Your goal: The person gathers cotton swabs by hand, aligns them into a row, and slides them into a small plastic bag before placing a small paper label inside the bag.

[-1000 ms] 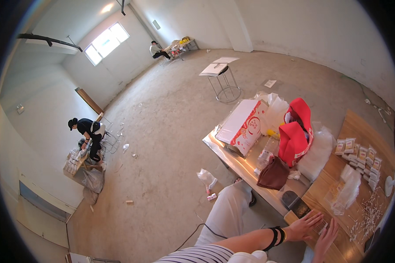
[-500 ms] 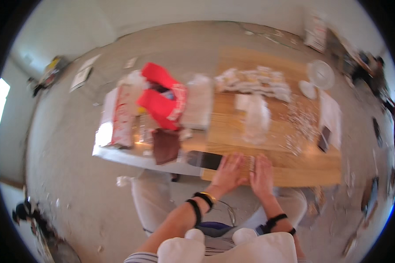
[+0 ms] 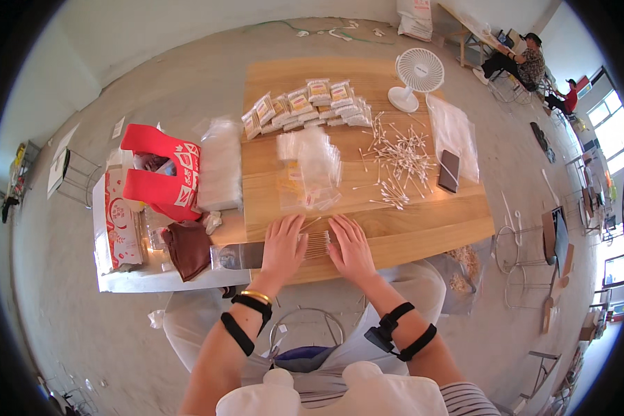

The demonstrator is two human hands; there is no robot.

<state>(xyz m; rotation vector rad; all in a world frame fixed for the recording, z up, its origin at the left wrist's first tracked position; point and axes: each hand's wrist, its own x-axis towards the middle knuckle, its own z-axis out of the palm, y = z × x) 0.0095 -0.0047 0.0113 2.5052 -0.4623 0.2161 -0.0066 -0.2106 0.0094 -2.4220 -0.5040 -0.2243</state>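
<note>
A small row of cotton swabs [image 3: 317, 244] lies side by side near the table's front edge, between my two hands. My left hand [image 3: 283, 248] rests at the row's left end, fingers stretched forward and its thumb close to the swabs. On the other side my right hand [image 3: 351, 248] lies with extended fingers against or very near the right end. One stray swab [image 3: 310, 223] slants just beyond the row. Farther off are clear plastic bags [image 3: 315, 163] in a stack and a loose heap of swabs [image 3: 402, 156] to the right.
Packed swab packets [image 3: 301, 104] are piled at the back. A white fan [image 3: 417, 73], a phone [image 3: 448, 171] and plastic film [image 3: 457, 135] stand or lie rightward. At left are a red bag [image 3: 163, 173], a carton [image 3: 121, 222] and a brown cloth [image 3: 186, 249]. People sit far right.
The view has swung to the right and sharpened, so the table appears farther left. Both hands stay by the swab row, and the gap between them looks wider.
</note>
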